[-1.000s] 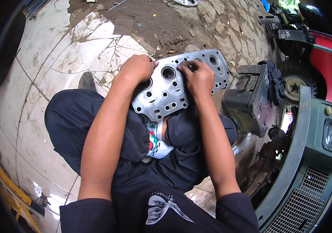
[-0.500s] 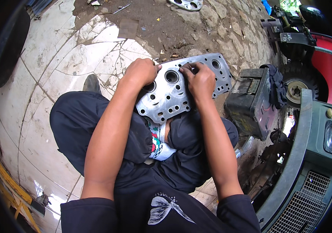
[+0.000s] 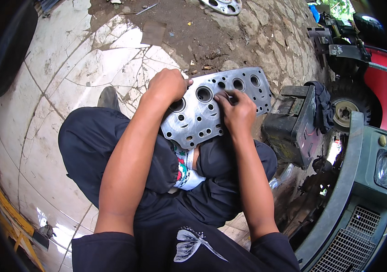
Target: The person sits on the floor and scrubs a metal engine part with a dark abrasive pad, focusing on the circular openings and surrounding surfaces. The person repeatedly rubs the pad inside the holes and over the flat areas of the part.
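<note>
A grey metal cylinder head, its flat face pierced by large round ports and many small holes, lies slanted across my folded legs. My left hand is closed over its far left edge, partly covering that corner. On the face, just right of a large port near the middle, the fingertips of my right hand are pinched together and pressed down. Whatever they hold, if anything, is hidden under the fingers.
To the right stands a dark metal box with a black cloth draped over it. Beyond are a green vehicle front and a red vehicle with a tyre. Cracked white tiles lie left; another metal part sits far ahead.
My right hand has slid toward me along the metal face, uncovering a port farther right. My left hand keeps its grip on the edge. The whole view has shifted slightly.
</note>
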`<state>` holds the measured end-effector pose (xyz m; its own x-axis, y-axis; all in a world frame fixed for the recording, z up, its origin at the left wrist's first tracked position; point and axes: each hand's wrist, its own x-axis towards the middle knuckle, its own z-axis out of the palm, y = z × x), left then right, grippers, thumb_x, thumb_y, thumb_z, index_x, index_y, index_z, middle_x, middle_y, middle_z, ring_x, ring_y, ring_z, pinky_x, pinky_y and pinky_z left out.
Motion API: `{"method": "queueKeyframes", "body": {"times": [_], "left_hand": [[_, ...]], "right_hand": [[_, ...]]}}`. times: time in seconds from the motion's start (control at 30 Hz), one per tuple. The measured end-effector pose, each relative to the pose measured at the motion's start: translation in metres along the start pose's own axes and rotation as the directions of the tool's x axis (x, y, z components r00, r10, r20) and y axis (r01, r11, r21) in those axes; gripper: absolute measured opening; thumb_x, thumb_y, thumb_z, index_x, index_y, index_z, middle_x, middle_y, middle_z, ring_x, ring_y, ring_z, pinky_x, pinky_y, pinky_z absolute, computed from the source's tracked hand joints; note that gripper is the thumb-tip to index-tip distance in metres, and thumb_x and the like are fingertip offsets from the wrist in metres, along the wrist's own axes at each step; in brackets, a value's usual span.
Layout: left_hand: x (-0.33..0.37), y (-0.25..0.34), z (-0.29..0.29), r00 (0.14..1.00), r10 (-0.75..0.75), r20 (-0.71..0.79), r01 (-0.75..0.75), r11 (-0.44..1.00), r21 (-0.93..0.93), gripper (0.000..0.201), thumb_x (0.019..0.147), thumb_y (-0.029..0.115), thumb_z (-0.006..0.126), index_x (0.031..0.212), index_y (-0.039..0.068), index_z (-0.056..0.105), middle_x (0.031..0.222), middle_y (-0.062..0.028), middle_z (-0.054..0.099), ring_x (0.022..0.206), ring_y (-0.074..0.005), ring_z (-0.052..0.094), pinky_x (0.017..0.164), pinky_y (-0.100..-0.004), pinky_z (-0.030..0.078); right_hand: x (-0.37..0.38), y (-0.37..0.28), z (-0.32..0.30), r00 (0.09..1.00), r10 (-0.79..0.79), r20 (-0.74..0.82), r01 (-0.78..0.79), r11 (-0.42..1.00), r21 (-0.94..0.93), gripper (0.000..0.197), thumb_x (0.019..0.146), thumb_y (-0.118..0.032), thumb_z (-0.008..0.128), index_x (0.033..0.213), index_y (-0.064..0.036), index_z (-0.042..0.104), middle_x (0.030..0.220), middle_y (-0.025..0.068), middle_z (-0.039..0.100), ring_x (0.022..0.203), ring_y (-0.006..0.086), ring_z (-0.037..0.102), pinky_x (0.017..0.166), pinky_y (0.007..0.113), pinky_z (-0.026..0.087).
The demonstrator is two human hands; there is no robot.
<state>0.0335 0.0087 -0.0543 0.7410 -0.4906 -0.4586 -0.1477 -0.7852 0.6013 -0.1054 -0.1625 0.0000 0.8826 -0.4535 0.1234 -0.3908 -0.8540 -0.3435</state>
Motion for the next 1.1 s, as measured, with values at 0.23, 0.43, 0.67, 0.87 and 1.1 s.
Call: {"method": "queueKeyframes", "body": {"times": [0.23,0.43,0.67,0.87,1.1], "left_hand": [[0.008,-0.001,0.000,0.999,0.044,0.029,-0.045,0.998,0.034,0.053,0.100,0.053,0.066,0.105,0.003,0.083,0.102,-0.0291,0.076,0.100,-0.0455,0.074,0.093,-0.0513,0.058],[0.008,-0.008,0.005,1.000,0.012,0.007,-0.012,1.000,0.025,0.051,0.100,0.053,0.066,0.106,0.005,0.083,0.103,-0.0276,0.077,0.100,-0.0446,0.074,0.094,-0.0508,0.057],[0.010,-0.003,0.006,0.999,0.034,0.014,-0.034,0.999,0.022,0.050,0.100,0.053,0.067,0.106,0.005,0.083,0.104,-0.0275,0.077,0.099,-0.0450,0.074,0.093,-0.0516,0.057],[0.003,-0.004,0.001,1.000,-0.004,0.018,0.003,0.999,0.053,0.048,0.100,0.052,0.068,0.106,0.007,0.083,0.103,-0.0276,0.077,0.099,-0.0450,0.074,0.091,-0.0517,0.058],[0.001,0.007,-0.007,0.998,-0.042,0.048,0.038,0.996,0.083,0.050,0.099,0.057,0.067,0.111,0.012,0.084,0.110,-0.0220,0.078,0.104,-0.0402,0.075,0.091,-0.0514,0.058]], "right_hand": [[0.037,-0.024,0.022,0.998,0.059,-0.010,-0.060,0.997,-0.056,0.031,0.080,-0.035,0.089,0.095,-0.0081,0.081,0.094,0.0173,0.076,0.091,0.0409,0.073,0.080,0.050,0.056],[0.000,-0.003,0.007,0.999,0.002,-0.035,-0.002,1.000,0.007,0.030,0.081,-0.032,0.090,0.096,-0.0075,0.082,0.091,0.0165,0.078,0.083,0.0358,0.075,0.076,0.045,0.057],[0.033,-0.015,0.018,0.996,0.062,-0.061,-0.067,0.995,-0.081,0.031,0.079,-0.035,0.090,0.095,-0.0104,0.082,0.093,0.0168,0.077,0.086,0.0389,0.073,0.075,0.048,0.056],[-0.008,0.005,0.006,0.998,0.059,-0.016,-0.058,0.997,0.059,0.036,0.079,-0.037,0.089,0.096,-0.0069,0.081,0.094,0.0177,0.077,0.088,0.0398,0.073,0.079,0.049,0.056],[0.031,-0.017,0.023,0.997,0.066,-0.034,-0.067,0.997,-0.039,0.031,0.079,-0.035,0.089,0.096,-0.0101,0.082,0.094,0.0163,0.077,0.089,0.0391,0.072,0.079,0.050,0.056]]}}
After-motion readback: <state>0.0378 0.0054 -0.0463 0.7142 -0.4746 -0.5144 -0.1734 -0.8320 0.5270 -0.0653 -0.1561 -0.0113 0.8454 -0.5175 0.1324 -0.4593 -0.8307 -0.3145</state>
